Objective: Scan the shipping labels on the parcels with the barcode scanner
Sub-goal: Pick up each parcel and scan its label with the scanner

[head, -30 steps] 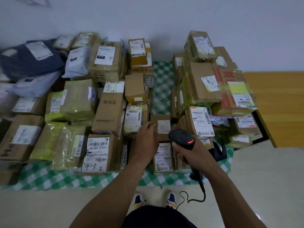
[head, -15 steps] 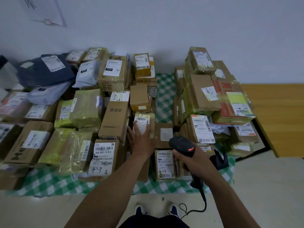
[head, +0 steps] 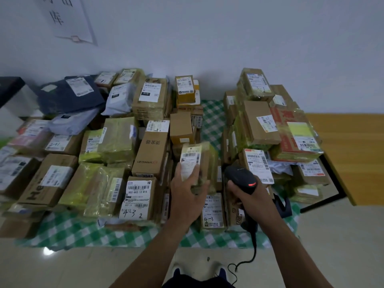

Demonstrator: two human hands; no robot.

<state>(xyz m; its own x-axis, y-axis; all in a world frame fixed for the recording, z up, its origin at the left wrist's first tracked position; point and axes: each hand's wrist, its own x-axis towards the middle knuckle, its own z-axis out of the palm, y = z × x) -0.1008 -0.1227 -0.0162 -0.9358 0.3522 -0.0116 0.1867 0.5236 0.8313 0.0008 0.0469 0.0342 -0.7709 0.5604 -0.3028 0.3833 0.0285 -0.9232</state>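
Looks like a courier pickup/sorting room imo. Dozens of parcels (head: 149, 156) w/ printed barcode labels (head: 137, 192) piled on a green check cloth (head: 68, 229) straight on the tiled floor (head: 83, 267). Boxes (head: 54, 179) and poly bags (head: 70, 94) all mixed up in stacks. Some have hand-written nos. like "4-3". Corded scanner (head: 241, 179) near right, paper sign (head: 68, 17) w/ big Chinese chars on the plain far-left wall (head: 207, 38), wood top (head: 353, 152) at right.
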